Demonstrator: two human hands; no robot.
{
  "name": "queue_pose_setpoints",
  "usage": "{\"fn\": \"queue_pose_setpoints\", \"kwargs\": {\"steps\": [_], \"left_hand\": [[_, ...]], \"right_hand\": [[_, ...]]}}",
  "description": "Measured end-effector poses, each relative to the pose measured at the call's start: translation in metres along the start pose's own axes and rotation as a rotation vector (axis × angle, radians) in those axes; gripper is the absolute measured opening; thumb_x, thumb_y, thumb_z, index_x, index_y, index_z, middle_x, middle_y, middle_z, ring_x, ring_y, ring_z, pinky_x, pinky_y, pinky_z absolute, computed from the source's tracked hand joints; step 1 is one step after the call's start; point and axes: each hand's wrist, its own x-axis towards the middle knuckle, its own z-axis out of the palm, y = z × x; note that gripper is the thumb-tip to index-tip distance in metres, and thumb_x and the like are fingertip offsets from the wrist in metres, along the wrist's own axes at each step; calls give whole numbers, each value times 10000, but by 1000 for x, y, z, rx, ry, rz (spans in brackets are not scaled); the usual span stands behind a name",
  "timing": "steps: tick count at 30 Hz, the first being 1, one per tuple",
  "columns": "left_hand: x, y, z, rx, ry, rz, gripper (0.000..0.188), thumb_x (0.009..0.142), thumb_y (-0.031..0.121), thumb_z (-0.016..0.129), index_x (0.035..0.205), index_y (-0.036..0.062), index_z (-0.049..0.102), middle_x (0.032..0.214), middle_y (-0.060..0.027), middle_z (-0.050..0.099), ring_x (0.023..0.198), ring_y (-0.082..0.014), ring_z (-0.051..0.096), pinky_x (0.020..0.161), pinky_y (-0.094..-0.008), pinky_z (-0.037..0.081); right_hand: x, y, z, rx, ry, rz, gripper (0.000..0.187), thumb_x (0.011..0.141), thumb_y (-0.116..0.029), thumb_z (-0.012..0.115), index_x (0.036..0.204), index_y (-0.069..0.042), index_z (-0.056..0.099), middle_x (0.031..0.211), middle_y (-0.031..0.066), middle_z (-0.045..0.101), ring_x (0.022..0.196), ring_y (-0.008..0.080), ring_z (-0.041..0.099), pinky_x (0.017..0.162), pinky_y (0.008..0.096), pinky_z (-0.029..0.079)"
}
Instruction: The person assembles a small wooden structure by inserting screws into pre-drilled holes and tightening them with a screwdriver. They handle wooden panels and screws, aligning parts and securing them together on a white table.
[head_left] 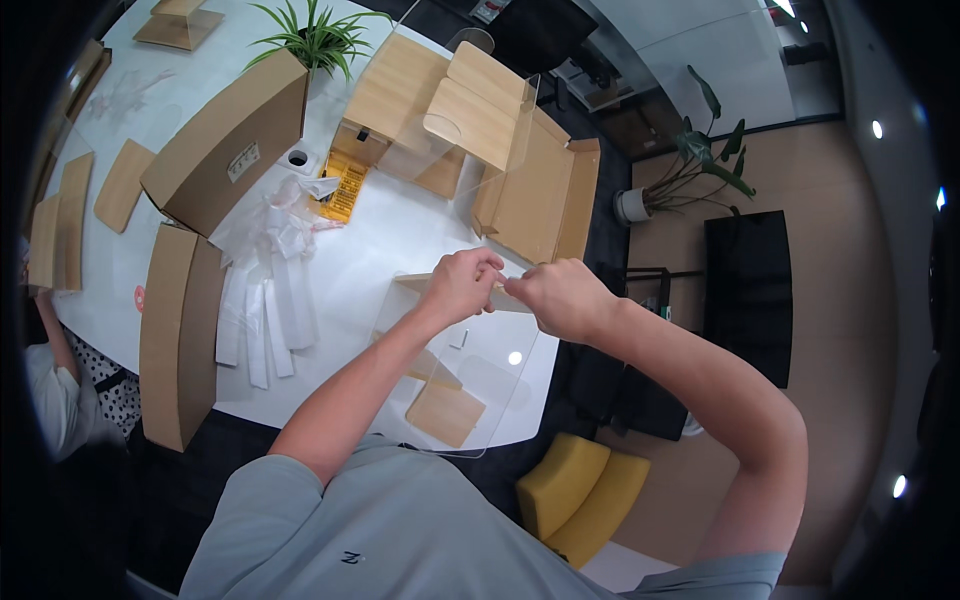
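My left hand [463, 287] and my right hand [566, 299] are close together over the near part of the white table. Both have curled, pinching fingers, and whatever lies between them is too small or hidden to make out. Just under them stands a partly built piece with a clear acrylic panel [487, 372]. A light wooden board [518, 299] of it shows between my hands, partly covered by my fingers. Low behind the see-through panel is another wooden board [445, 413].
Beyond my hands stands a wood and acrylic unit [402, 82] beside an open cardboard box [540, 190]. Plastic wrapping and white strips [285, 290], a yellow packet [343, 187] and another cardboard box [180, 335] lie leftward. A co-worker [62, 385] is at far left; a yellow seat [580, 495] stands lower right.
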Motion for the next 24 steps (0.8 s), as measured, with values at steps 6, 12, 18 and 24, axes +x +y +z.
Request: {"fn": "queue_pose_setpoints", "kwargs": {"steps": [6, 12, 18, 24], "left_hand": [[4, 4, 0, -26, -3, -2, 268, 995, 90, 491, 1176, -38, 642, 1048, -136, 761, 644, -175, 746, 530, -271, 584], [-4, 10, 2, 32, -17, -36, 276, 1010, 113, 503, 1208, -30, 631, 1074, -136, 758, 664, -166, 744, 558, -267, 589], [-4, 10, 3, 60, -4, -41, 281, 1009, 109, 506, 1224, -32, 619, 1119, -137, 748, 674, -167, 741, 556, -267, 581], [-9, 6, 8, 68, -18, -71, 269, 1002, 116, 527, 1226, -15, 598, 1141, -128, 732, 724, -185, 740, 560, -259, 567]], "right_hand": [[18, 9, -15, 830, -153, 784, 342, 769, 19, 741, 1109, -21, 746, 999, 170, 738, 921, 307, 718, 788, 387, 568], [4, 13, -6, 622, -106, 454, 364, 802, -2, 738, 1164, -9, 703, 1016, 199, 734, 931, 352, 715, 816, 401, 559], [-72, -2, 22, 786, 353, 557, 263, 918, -31, 619, 1167, 31, 673, 919, 207, 735, 854, 336, 722, 770, 399, 559], [-116, 19, 272, 1000, 537, 1073, 233, 914, -132, 626, 1082, 0, 720, 828, 158, 745, 766, 275, 739, 757, 376, 571]]}}
